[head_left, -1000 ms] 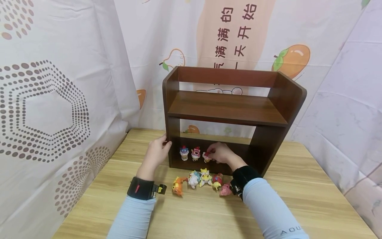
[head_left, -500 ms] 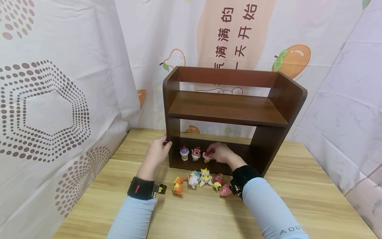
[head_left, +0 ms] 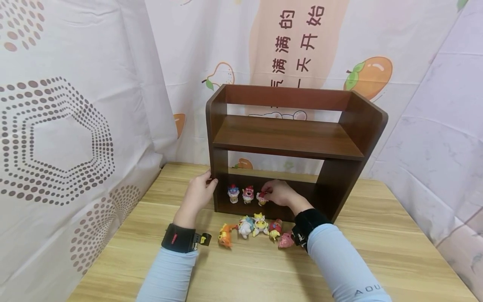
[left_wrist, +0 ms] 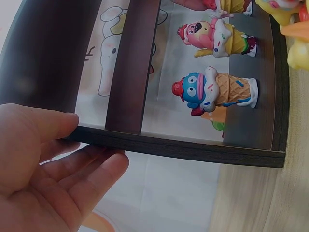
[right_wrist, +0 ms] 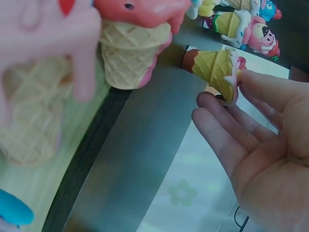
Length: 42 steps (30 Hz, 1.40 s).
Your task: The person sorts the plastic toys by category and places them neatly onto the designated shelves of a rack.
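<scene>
At the left side panel of a dark brown desktop shelf (head_left: 286, 136), my left hand (head_left: 199, 191) grips the panel's edge; in the left wrist view its fingers (left_wrist: 99, 181) lie along the outer face. My right hand (head_left: 281, 193) pinches an ice-cream-cone figurine (right_wrist: 215, 72) by its pink top, upright on the lower shelf board. Most of that figurine's head is hidden by the fingers. To its left stand a pink bear cone figurine (head_left: 247, 194) and a blue cone figurine with a red cap (head_left: 233, 193), both upright and apart.
Several figurines lie on the wooden table (head_left: 241, 272) before the shelf: an orange one (head_left: 225, 235), a white and blue one (head_left: 245, 227), a yellow one (head_left: 260, 225), a red one (head_left: 275, 229) and a pink one (head_left: 285, 240). A printed curtain (head_left: 181, 54) hangs behind.
</scene>
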Each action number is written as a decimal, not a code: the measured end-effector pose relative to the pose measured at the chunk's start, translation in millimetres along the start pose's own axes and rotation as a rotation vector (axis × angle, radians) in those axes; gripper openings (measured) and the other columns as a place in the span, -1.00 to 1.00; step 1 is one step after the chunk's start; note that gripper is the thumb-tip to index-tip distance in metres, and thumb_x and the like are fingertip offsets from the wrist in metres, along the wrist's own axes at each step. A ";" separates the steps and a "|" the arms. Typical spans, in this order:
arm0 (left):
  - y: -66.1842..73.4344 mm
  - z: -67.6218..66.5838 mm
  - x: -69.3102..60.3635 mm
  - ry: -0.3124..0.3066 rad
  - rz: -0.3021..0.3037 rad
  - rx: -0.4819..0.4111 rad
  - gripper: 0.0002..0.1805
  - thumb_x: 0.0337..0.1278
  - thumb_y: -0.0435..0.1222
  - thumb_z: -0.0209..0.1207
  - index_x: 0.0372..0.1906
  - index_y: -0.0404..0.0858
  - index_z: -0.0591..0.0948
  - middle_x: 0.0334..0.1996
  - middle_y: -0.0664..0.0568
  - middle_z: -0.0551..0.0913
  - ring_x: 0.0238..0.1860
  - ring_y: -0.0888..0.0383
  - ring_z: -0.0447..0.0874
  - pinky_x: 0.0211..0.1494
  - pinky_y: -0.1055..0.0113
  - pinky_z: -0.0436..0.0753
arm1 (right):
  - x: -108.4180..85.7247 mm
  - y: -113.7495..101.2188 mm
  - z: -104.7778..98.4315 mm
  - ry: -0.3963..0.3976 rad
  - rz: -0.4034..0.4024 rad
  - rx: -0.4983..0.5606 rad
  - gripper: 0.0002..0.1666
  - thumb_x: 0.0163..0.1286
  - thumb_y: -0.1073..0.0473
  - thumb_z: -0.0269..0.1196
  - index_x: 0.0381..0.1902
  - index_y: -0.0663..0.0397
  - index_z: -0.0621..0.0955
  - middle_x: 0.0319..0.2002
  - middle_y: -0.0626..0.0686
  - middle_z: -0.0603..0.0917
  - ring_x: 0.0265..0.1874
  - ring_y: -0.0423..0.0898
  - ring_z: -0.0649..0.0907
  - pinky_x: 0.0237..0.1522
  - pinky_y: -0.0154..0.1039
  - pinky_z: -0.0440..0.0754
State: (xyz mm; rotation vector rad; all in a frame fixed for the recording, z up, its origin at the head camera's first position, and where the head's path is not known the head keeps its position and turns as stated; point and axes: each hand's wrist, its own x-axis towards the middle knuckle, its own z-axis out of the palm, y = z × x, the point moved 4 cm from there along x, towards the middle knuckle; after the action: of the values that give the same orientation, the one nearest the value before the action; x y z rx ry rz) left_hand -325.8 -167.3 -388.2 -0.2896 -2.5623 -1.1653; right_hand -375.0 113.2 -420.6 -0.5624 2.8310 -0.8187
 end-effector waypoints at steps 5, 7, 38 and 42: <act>0.2 -0.5 -0.6 0.000 -0.001 -0.010 -0.49 0.49 -0.24 0.12 0.42 -0.35 0.48 0.28 -0.26 0.56 0.08 -0.15 0.70 0.12 0.01 0.67 | -1.2 1.0 -4.3 -0.006 -0.001 0.000 -0.64 0.41 0.23 0.31 0.11 0.28 0.65 -0.01 0.19 0.71 -0.01 0.10 0.68 0.05 0.01 0.65; 0.3 -0.7 -0.9 -0.001 0.001 -0.012 -0.49 0.49 -0.24 0.12 0.41 -0.35 0.48 0.27 -0.26 0.56 0.08 -0.15 0.71 0.11 0.00 0.68 | -2.2 1.7 -7.8 0.001 0.003 0.008 -0.60 0.42 0.21 0.31 0.14 0.31 0.63 0.00 0.22 0.70 0.00 0.12 0.67 0.06 0.03 0.64; 0.9 -0.8 -0.8 0.013 0.014 -0.004 -0.48 0.48 -0.26 0.13 0.42 -0.36 0.47 0.28 -0.27 0.55 0.10 -0.17 0.69 0.12 0.00 0.67 | -66.0 -22.6 -62.1 0.281 -0.206 0.081 -0.61 0.45 0.04 0.33 0.11 0.14 0.68 -0.04 0.08 0.75 -0.07 0.01 0.74 -0.02 0.02 0.70; 1.4 -0.9 -0.7 0.021 0.023 -0.012 -0.50 0.47 -0.28 0.14 0.41 -0.36 0.48 0.26 -0.27 0.57 0.09 -0.17 0.70 0.11 0.00 0.67 | -76.6 -22.9 -68.1 0.293 -0.212 0.081 -0.59 0.45 0.02 0.34 0.14 0.11 0.67 0.01 0.07 0.73 -0.01 0.03 0.72 0.02 0.04 0.69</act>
State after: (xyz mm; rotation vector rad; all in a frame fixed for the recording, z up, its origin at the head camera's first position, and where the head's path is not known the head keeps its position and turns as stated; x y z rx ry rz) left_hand -324.6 -167.1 -386.8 -0.3068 -2.5282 -1.1701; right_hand -313.3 158.2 -348.6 -0.8019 3.0151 -1.1334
